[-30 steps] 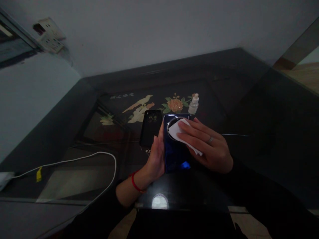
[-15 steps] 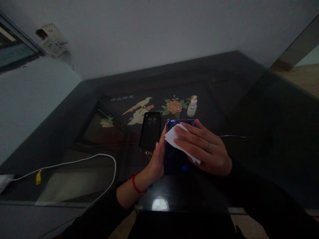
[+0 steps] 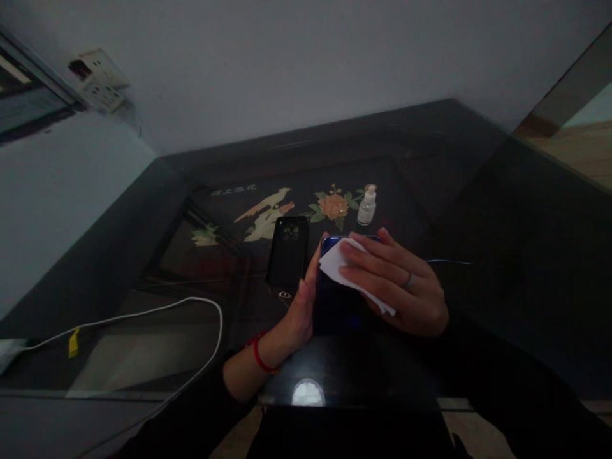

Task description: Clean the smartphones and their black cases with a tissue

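A dark blue, glossy phone (image 3: pixel 337 312) is gripped along its left edge by my left hand (image 3: pixel 301 312), which wears a red bracelet at the wrist. My right hand (image 3: pixel 406 287), with a ring on one finger, presses a folded white tissue (image 3: pixel 335 258) flat against the phone's upper face. The tissue and fingers cover much of that face. Just left of the phone, a black phone case (image 3: pixel 288 252) lies on the table with a small charm at its lower end. Beyond my right hand stands a small clear dropper bottle (image 3: pixel 366 207) with a white top.
The dark glass-topped table (image 3: pixel 454 172) bears a bird and flower picture. A white cable (image 3: pixel 143 312) with a yellow tag (image 3: pixel 73 343) loops across the left side. Wall sockets (image 3: pixel 102 80) are at the upper left.
My right hand and the tissue have slid slightly to the right across the phone. The phone's top has tilted a little lower. My left hand keeps its hold.
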Tool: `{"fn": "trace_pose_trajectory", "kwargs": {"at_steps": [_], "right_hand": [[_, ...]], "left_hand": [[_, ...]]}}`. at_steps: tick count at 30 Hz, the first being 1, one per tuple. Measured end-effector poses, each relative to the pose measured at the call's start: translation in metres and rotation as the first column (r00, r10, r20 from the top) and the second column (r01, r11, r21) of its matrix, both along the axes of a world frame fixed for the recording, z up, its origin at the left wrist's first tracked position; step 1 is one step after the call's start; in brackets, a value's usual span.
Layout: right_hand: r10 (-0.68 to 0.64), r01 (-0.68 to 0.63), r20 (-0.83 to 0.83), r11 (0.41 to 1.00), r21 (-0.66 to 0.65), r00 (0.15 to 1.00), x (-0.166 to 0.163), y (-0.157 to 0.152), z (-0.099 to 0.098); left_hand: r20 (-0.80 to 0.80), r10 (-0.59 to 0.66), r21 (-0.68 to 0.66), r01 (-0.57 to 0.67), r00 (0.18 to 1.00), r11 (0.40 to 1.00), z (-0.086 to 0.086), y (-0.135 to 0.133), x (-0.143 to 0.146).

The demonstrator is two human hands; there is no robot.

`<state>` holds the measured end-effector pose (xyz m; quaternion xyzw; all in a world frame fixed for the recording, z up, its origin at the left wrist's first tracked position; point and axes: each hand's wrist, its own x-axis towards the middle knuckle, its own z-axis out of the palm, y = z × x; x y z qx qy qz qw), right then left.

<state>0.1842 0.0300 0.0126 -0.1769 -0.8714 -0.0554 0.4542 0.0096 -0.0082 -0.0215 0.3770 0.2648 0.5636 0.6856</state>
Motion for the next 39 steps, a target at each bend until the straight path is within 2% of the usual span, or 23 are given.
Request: {"fn": "trace_pose_trajectory", "kwargs": {"at_steps": [4,7,12,17,21,28,39], "right_hand": [[0.084,-0.09,0.098,0.994,0.057,0.992,-0.012,-0.002,-0.003],[0.128,-0.135,0.101,0.988,0.069,0.987,-0.012,-0.002,-0.005],[0.097,-0.101,0.045,0.992,0.078,0.994,0.004,0.002,-0.005],[-0.127,0.134,-0.111,0.99,0.054,0.986,0.018,0.003,0.004],[-0.206,0.221,-0.198,0.974,0.056,0.958,0.014,0.003,0.005],[-0.133,0.136,0.094,0.991,-0.019,0.987,-0.002,0.01,-0.003],[-0.079,0.086,0.076,0.992,-0.088,0.994,0.009,0.015,-0.002]], "left_hand": [[0.035,0.028,-0.077,-0.026,0.999,0.997,-0.002,0.0,0.0],[0.086,0.023,-0.189,-0.007,0.996,0.982,0.005,0.001,-0.002],[0.161,0.079,-0.285,-0.03,0.984,0.958,0.02,0.004,-0.001],[0.152,0.021,-0.267,0.02,0.988,0.964,0.021,0.004,-0.002],[0.14,-0.03,-0.26,0.066,0.99,0.963,0.017,0.001,-0.002],[0.106,0.027,-0.271,0.003,0.994,0.962,0.012,0.0,0.0],[0.103,0.03,-0.242,-0.004,0.994,0.97,0.015,0.002,-0.005]]}}
